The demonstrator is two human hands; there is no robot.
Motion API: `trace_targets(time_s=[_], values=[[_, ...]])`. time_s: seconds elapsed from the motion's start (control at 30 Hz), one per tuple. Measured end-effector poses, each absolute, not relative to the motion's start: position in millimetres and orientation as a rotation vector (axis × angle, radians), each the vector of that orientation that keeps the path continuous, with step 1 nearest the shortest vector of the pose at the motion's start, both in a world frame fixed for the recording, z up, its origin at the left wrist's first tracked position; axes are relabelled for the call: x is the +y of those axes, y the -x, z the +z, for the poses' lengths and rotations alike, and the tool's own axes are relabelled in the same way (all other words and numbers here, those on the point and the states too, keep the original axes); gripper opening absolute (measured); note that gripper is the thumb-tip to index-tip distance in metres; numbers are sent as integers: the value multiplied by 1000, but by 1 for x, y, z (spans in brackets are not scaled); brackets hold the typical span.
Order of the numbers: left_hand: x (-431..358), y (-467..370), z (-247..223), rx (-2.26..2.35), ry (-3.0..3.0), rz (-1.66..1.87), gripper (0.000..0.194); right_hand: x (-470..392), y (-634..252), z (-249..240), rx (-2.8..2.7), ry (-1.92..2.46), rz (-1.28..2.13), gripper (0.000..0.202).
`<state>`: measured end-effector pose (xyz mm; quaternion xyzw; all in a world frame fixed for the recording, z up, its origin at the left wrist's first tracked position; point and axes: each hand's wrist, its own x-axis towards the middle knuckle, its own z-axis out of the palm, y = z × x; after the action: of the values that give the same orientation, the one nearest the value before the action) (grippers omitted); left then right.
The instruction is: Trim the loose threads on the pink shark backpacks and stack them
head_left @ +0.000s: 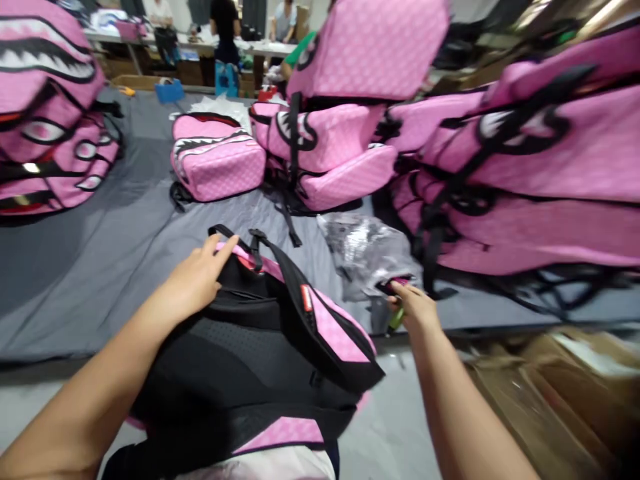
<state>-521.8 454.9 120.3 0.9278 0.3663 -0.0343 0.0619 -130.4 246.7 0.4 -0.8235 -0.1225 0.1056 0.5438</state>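
Note:
A black and pink backpack leans at the table's front edge, its padded back and shoulder straps toward me. My left hand grips its top edge beside the carry handle, index finger stretched along the pink trim. My right hand is closed at the mouth of a clear plastic bag, fingers pinching a small dark and pink item there. A slim green object also sticks out below these fingers; its kind I cannot make out. The plastic bag lies crumpled on the grey table cover.
Pink backpacks with shark-mouth prints stand at the left. A smaller pink bag and stacked backpacks are ahead; more fill the right. Brown cardboard boxes stand lower right. People are at a far table.

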Motion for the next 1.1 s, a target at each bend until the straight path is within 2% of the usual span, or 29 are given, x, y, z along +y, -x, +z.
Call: trace_targets(time_s=[0.13,0.3,0.37,0.47,0.6,0.77,0.9,0.97,1.07,1.1], values=[[462,520,116,1106,-2822,-116,88,222,139,14,-183,2034,241,30],[454,525,121,1123,-2722,24,76,209,198,73,-401,1998,335,33],[451,531,122,1099,-2638,134,68,218,232,100,-680,1938,352,31],[445,548,123,915,-2542,262,44,246,284,126,-1025,1810,367,25],[428,572,115,806,-2555,367,24,294,340,131,-1297,1708,362,21],[407,589,96,832,-2701,713,19,330,376,132,-1770,1853,226,20],[399,597,90,740,-2706,855,14,338,388,136,-2015,1940,330,20],[398,598,88,825,-2621,877,27,343,392,136,-2141,1963,345,20],[401,597,84,1227,-2431,782,75,357,395,132,-2252,2063,297,20],[402,596,82,1339,-2379,708,84,363,396,129,-2284,2089,292,20]])
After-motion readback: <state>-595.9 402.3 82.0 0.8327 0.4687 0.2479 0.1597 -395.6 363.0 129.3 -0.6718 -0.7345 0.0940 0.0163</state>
